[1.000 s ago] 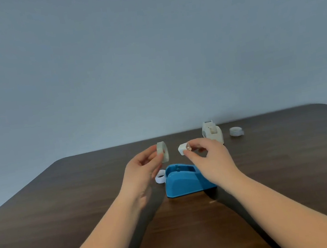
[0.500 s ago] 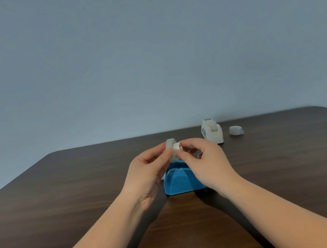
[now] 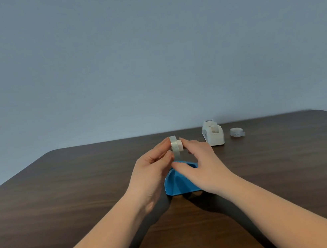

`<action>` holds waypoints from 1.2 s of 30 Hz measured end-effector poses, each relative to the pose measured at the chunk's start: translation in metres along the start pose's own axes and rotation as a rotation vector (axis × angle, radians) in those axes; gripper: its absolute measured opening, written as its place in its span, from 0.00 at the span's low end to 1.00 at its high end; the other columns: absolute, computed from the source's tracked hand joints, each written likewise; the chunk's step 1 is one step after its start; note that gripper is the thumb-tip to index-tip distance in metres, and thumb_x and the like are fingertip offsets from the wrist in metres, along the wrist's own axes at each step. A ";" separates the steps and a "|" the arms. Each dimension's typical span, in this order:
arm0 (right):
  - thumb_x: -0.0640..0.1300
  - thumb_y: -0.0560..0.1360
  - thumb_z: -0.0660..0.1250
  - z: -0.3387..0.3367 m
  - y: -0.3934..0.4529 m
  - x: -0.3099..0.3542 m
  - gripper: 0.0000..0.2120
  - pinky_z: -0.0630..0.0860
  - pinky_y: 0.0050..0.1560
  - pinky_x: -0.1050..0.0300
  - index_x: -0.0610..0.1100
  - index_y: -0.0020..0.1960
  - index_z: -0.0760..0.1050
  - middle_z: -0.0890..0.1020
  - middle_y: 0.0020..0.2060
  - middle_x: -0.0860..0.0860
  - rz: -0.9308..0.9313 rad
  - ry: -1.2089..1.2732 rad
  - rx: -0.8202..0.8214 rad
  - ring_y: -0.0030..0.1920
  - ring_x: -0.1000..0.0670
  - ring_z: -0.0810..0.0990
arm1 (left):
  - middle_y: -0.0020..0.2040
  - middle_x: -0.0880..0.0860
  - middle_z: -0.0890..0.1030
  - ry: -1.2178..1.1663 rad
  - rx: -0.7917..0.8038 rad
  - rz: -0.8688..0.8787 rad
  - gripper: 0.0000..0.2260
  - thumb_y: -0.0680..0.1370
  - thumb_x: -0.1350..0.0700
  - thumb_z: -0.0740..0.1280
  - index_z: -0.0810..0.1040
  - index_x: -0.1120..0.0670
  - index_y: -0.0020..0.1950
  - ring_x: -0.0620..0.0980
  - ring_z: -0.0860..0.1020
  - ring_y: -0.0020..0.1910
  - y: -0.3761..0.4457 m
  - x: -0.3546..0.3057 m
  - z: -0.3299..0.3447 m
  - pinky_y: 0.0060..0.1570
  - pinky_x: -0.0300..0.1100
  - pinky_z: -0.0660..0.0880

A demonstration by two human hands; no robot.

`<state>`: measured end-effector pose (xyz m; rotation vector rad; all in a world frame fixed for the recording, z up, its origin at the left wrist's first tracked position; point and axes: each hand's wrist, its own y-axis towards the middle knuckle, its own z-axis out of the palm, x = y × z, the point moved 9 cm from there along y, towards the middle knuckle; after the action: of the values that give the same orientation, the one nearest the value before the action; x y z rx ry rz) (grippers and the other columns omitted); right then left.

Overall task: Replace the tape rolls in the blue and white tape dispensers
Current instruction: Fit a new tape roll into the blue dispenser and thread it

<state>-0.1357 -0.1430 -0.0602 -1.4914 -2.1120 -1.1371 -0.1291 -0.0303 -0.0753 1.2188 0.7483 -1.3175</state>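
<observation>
My left hand [image 3: 151, 170] pinches a clear tape roll [image 3: 174, 146] between thumb and fingers, held upright above the blue tape dispenser [image 3: 176, 184]. A white hub [image 3: 180, 145] sits in the roll's centre hole and sticks out on the right. My right hand [image 3: 203, 167] is beside it with fingers spread; its index fingertip touches the hub and its thumb hangs lower, over the dispenser. The white tape dispenser [image 3: 213, 135] stands at the back right, and a spare clear tape roll [image 3: 236, 132] lies flat to its right.
Everything rests on a dark wooden table [image 3: 64, 201] with rounded far corners. A plain blue-grey wall rises behind it. My forearms cross the near part of the table.
The roll and the hub, held apart a second ago, have come together, with the hub now inside the roll. My right hand's pinch on the hub has loosened and its thumb has dropped.
</observation>
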 end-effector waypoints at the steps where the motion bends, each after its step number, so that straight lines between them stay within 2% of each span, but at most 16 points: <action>1: 0.56 0.72 0.66 -0.003 -0.001 0.001 0.22 0.68 0.62 0.54 0.53 0.65 0.71 0.76 0.57 0.54 -0.003 -0.022 -0.034 0.62 0.52 0.68 | 0.62 0.53 0.81 -0.029 0.006 -0.011 0.15 0.79 0.66 0.60 0.78 0.57 0.62 0.47 0.78 0.62 -0.001 0.000 0.002 0.61 0.41 0.75; 4: 0.57 0.73 0.65 -0.016 -0.003 -0.001 0.20 0.69 0.59 0.57 0.54 0.63 0.73 0.78 0.57 0.56 0.007 -0.053 -0.158 0.60 0.54 0.70 | 0.62 0.51 0.81 -0.023 0.063 -0.010 0.14 0.80 0.64 0.59 0.78 0.56 0.62 0.43 0.79 0.59 -0.004 -0.001 0.009 0.59 0.37 0.76; 6: 0.55 0.74 0.64 -0.018 -0.002 -0.004 0.17 0.70 0.57 0.58 0.55 0.63 0.74 0.79 0.56 0.56 0.020 -0.038 -0.151 0.58 0.55 0.72 | 0.61 0.50 0.81 0.080 0.062 0.020 0.13 0.79 0.60 0.61 0.78 0.54 0.62 0.43 0.79 0.59 -0.005 -0.001 0.010 0.61 0.39 0.75; 10: 0.52 0.76 0.64 -0.020 -0.001 -0.008 0.19 0.70 0.59 0.60 0.53 0.66 0.73 0.80 0.59 0.56 0.062 0.027 -0.100 0.57 0.57 0.75 | 0.51 0.48 0.84 0.338 -0.102 0.143 0.09 0.76 0.56 0.67 0.81 0.51 0.56 0.45 0.82 0.54 -0.001 -0.014 -0.009 0.55 0.40 0.78; 12: 0.51 0.75 0.65 -0.020 -0.001 -0.007 0.18 0.67 0.60 0.62 0.52 0.65 0.73 0.79 0.60 0.57 0.083 0.084 -0.088 0.57 0.58 0.74 | 0.48 0.50 0.84 0.391 -0.127 0.155 0.10 0.75 0.57 0.69 0.80 0.50 0.56 0.47 0.82 0.51 -0.001 -0.016 -0.016 0.53 0.41 0.79; 16: 0.51 0.75 0.66 -0.015 -0.003 -0.003 0.19 0.67 0.57 0.66 0.51 0.65 0.74 0.79 0.60 0.57 0.081 0.160 -0.036 0.57 0.60 0.75 | 0.52 0.48 0.84 0.449 -0.072 0.123 0.13 0.74 0.55 0.70 0.80 0.46 0.58 0.47 0.82 0.51 0.002 -0.012 -0.018 0.52 0.41 0.79; 20: 0.52 0.74 0.67 -0.015 -0.004 0.001 0.17 0.66 0.48 0.73 0.52 0.62 0.75 0.79 0.53 0.60 0.070 0.202 -0.002 0.50 0.65 0.75 | 0.51 0.49 0.86 0.359 0.029 0.085 0.11 0.75 0.55 0.69 0.83 0.51 0.56 0.46 0.83 0.52 0.003 -0.009 -0.012 0.49 0.36 0.79; 22: 0.53 0.74 0.67 -0.016 -0.004 0.001 0.17 0.67 0.48 0.71 0.53 0.61 0.74 0.77 0.52 0.61 0.076 0.187 0.008 0.51 0.64 0.74 | 0.52 0.50 0.86 0.329 0.055 0.066 0.12 0.73 0.53 0.70 0.84 0.52 0.55 0.48 0.82 0.54 0.004 -0.008 -0.012 0.52 0.38 0.78; 24: 0.55 0.73 0.67 -0.016 -0.004 -0.001 0.12 0.66 0.48 0.68 0.56 0.56 0.75 0.77 0.51 0.61 0.083 0.157 0.027 0.52 0.62 0.73 | 0.52 0.51 0.86 0.300 0.071 0.042 0.15 0.69 0.50 0.71 0.84 0.53 0.54 0.49 0.82 0.55 0.005 -0.007 -0.013 0.55 0.42 0.77; 27: 0.55 0.72 0.67 -0.017 -0.003 -0.001 0.04 0.64 0.44 0.71 0.62 0.46 0.73 0.75 0.44 0.67 0.085 0.161 0.088 0.47 0.68 0.73 | 0.52 0.53 0.86 0.267 0.085 0.018 0.16 0.66 0.49 0.72 0.85 0.53 0.52 0.52 0.82 0.55 0.006 -0.005 -0.014 0.55 0.43 0.77; 29: 0.55 0.72 0.68 -0.017 -0.002 -0.001 0.04 0.64 0.43 0.71 0.65 0.43 0.74 0.76 0.42 0.69 0.080 0.170 0.131 0.45 0.72 0.73 | 0.52 0.53 0.85 0.282 0.113 0.007 0.16 0.65 0.48 0.73 0.85 0.52 0.51 0.52 0.81 0.56 0.007 -0.004 -0.014 0.57 0.45 0.76; 31: 0.56 0.70 0.69 -0.017 -0.002 -0.006 0.05 0.65 0.47 0.69 0.63 0.46 0.76 0.79 0.44 0.67 0.092 0.186 0.153 0.49 0.69 0.74 | 0.53 0.54 0.85 0.301 0.156 -0.007 0.16 0.65 0.48 0.73 0.85 0.51 0.51 0.53 0.81 0.57 0.007 -0.002 -0.012 0.60 0.47 0.75; 33: 0.57 0.69 0.70 -0.016 -0.001 -0.011 0.11 0.66 0.52 0.64 0.58 0.50 0.80 0.81 0.48 0.63 0.096 0.204 0.159 0.53 0.63 0.75 | 0.54 0.55 0.85 0.315 0.188 -0.016 0.18 0.66 0.48 0.73 0.84 0.53 0.53 0.54 0.80 0.58 0.007 -0.002 -0.010 0.62 0.49 0.75; 36: 0.57 0.69 0.69 -0.015 -0.001 -0.014 0.15 0.67 0.57 0.59 0.55 0.55 0.80 0.82 0.51 0.61 0.114 0.216 0.166 0.55 0.60 0.75 | 0.54 0.55 0.85 0.323 0.188 -0.015 0.17 0.67 0.49 0.72 0.84 0.54 0.53 0.54 0.80 0.58 0.007 -0.002 -0.010 0.62 0.50 0.75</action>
<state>-0.1334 -0.1635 -0.0601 -1.3312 -1.9004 -1.0063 -0.1201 -0.0213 -0.0745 1.6047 0.8768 -1.2383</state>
